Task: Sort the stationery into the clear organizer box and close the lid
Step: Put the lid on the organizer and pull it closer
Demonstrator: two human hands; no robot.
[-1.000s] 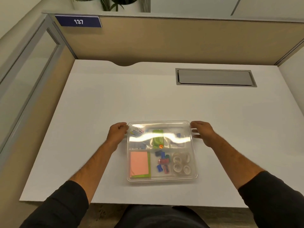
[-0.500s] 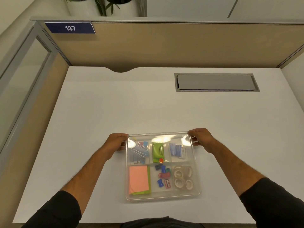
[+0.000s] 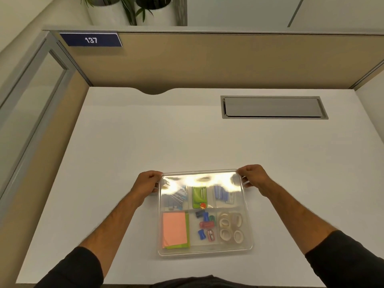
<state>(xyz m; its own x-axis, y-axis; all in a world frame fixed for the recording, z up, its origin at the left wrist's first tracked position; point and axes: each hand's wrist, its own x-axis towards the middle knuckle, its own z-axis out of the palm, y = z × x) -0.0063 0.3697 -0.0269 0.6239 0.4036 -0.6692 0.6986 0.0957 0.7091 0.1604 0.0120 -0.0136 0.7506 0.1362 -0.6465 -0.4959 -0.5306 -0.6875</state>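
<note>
The clear organizer box lies on the white desk near the front edge, with its clear lid down over it. Through the lid I see orange and green sticky notes, a green stapler, blue staple boxes, paper clips, coloured sharpeners and tape rolls, each kind in its own compartment. My left hand grips the box's far left corner. My right hand grips the far right corner at a side latch.
A grey cable hatch is set into the desk at the back right. Beige partition walls enclose the desk at the back and left, with a blue "137" sign. Potted plants stand behind the partition.
The view tilted down, so the box sits lower in frame. Both hands stay at the box's far corners; the glare on the lid shifted toward its far edge.
</note>
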